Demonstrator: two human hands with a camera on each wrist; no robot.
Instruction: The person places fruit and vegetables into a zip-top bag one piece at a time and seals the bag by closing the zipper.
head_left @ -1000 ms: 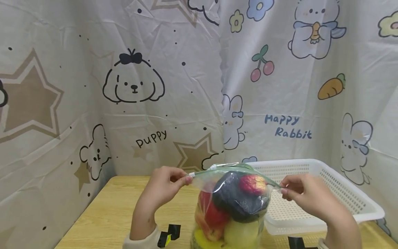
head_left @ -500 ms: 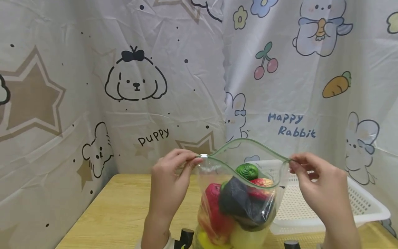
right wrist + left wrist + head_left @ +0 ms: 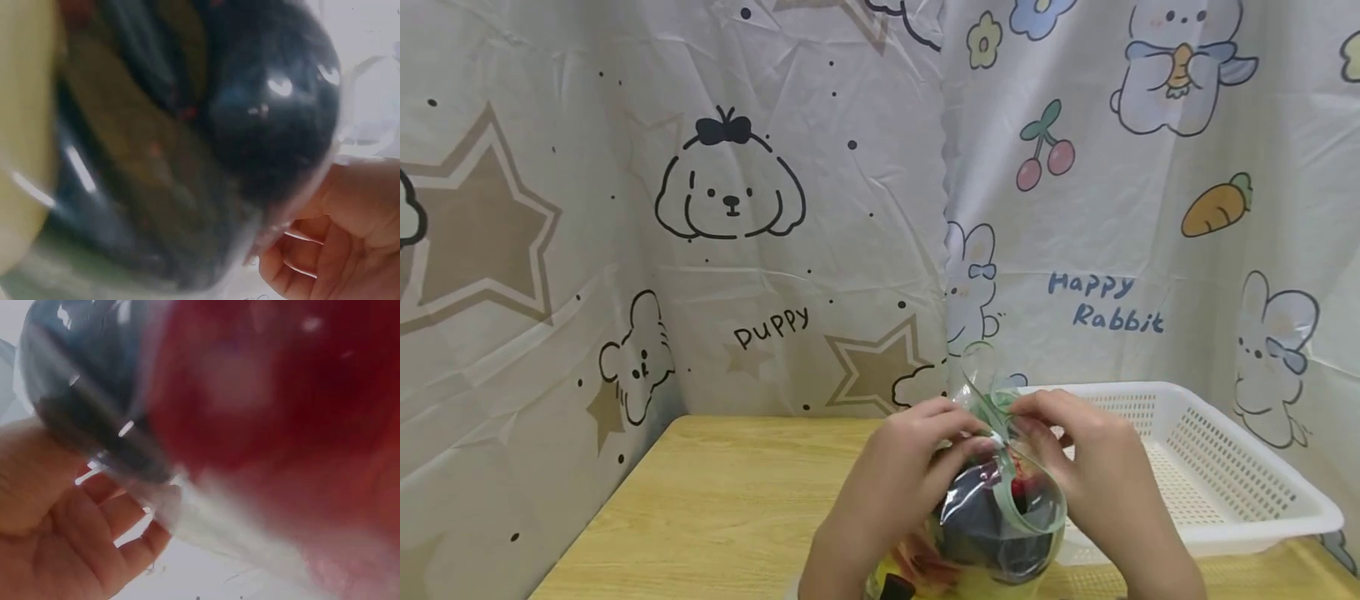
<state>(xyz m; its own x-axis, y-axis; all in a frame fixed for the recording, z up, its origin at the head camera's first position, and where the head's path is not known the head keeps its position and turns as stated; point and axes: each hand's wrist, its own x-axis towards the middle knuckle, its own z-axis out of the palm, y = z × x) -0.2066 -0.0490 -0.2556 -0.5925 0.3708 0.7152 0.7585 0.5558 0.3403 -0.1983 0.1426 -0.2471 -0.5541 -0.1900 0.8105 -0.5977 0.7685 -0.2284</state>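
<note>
A clear slider zip bag (image 3: 1051, 521) with a green rim stands on the table, full of fruit or vegetables. Its mouth is bunched and twisted at the top. My left hand (image 3: 906, 467) pinches the rim near the white slider (image 3: 997, 439). Close beside it, my right hand (image 3: 1093, 458) pinches the rim from the right. Through the plastic show a dark rounded item (image 3: 981, 529) and a red-yellow piece (image 3: 1019, 477). In the left wrist view a large red item (image 3: 262, 381) fills much of the picture; the right wrist view shows dark items (image 3: 269, 94) and a pale yellow one (image 3: 25, 125).
Behind and to the right of the bag stands a white perforated plastic basket (image 3: 1255, 533), partly hidden by the right arm. The wooden table (image 3: 715, 500) extends to the left. A printed cloth curtain (image 3: 820, 208) hangs around the back and sides.
The bag was lifted and its mouth spread wide half a second ago. Now both hands have come together, the left moving right and the right moving left, and the mouth is gathered and lower.
</note>
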